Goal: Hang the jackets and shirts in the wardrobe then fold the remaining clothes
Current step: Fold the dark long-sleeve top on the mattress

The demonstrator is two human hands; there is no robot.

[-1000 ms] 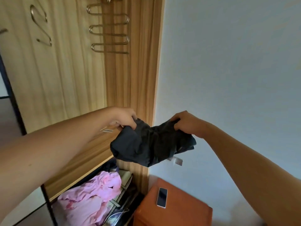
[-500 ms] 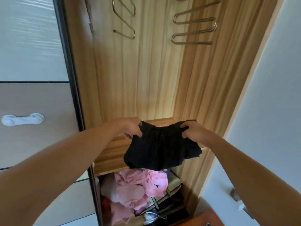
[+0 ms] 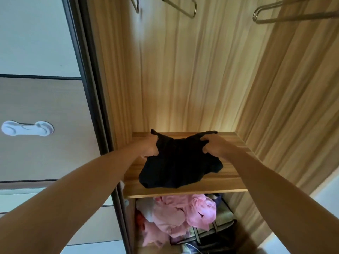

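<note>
I log that the black garment (image 3: 180,162) has come down from mid-air and now lies on the wardrobe shelf (image 3: 229,173). The left hand (image 3: 150,146) and right hand (image 3: 213,145) each grip an upper corner, fingers curled into the cloth. I judge folding can start here. Pink clothes (image 3: 183,215) sit bundled below. Bare hangers (image 3: 194,11) hang overhead, obstructing nothing.

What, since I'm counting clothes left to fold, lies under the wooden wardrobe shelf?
Below the wooden shelf, crumpled pink clothes lie heaped over a dark-edged storage box. Whatever lies beneath or behind that heap is covered.
</note>
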